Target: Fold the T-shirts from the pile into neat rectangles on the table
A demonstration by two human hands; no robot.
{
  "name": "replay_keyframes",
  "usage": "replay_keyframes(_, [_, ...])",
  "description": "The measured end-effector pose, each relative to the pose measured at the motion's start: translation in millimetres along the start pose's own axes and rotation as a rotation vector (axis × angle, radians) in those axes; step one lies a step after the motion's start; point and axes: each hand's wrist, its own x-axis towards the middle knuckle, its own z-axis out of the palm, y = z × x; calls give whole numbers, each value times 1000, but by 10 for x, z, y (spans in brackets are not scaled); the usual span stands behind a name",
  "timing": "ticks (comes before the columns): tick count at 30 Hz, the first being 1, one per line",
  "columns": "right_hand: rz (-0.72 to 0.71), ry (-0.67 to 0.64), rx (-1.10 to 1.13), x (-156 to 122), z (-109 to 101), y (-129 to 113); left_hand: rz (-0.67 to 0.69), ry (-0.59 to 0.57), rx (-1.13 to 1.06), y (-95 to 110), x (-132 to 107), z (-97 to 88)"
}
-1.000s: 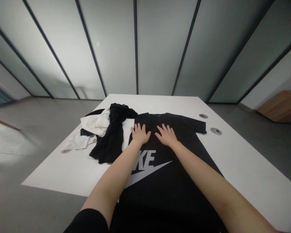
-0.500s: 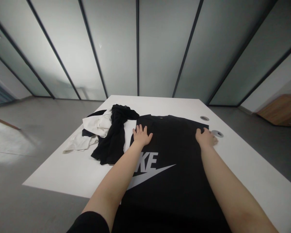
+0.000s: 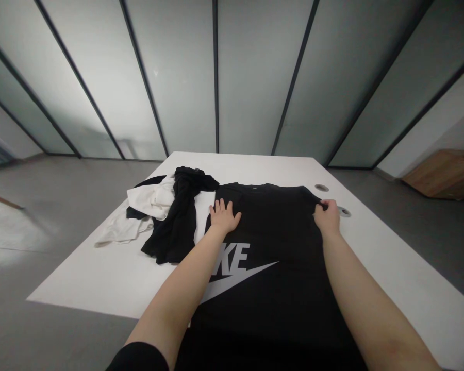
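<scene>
A black T-shirt (image 3: pixel 282 226) with a pale logo print lies spread face up, its neckline toward the far side of the table. My left hand (image 3: pixel 224 217) rests flat on its left shoulder area, fingers spread. At the right sleeve, my right hand (image 3: pixel 327 216) pinches the sleeve's end between thumb and fingers, and the cloth there is drawn up slightly. My left forearm covers part of the print. The shirt's lower part runs into darkness at the bottom of the view.
A loose pile of clothes, with a black garment (image 3: pixel 177 221) and a white garment (image 3: pixel 154 198), lies left of the shirt on the white table (image 3: pixel 77 281). Two round cable holes, the farther a grommet (image 3: pixel 321 188), sit near the right edge. Frosted glass panels (image 3: pixel 185 77) stand behind.
My right hand has closed on the sleeve's end, which was lying flat and is now bunched and pulled slightly inward. My left hand stays pressed on the shirt. The view has shifted slightly.
</scene>
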Motion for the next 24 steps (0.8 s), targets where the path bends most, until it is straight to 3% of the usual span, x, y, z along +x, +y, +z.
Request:
replay_keyframes(2, [-157,-51,171,-51,45,-75,-6,-4,15,5,4,5])
replay_keyframes(5, [-364,-247,354,-173,121,-210,-10,-6,17,7,7,12])
replay_keyframes(8, [-338,-242,387,-251,172,-283,-7,6,13,8,2,11])
replay_keyframes(10, [-276,-129,274,-254,190,-275,-2,20,14,10,-5,6])
replay_keyframes(12, [-302,-95,119,-242,211,-238,7,31,18,15,-9,1])
replay_keyframes(15, [-428,-284,-117,-255,264,-188,24,39,30,23,-9,-2])
replay_keyframes(18, [-429,-472,-367,-316,308,-200,60,27,29,31,-9,-8])
replay_keyframes(24, [-458,-525,-494,-446,235,-363,66,-162,44,48,-32,-172])
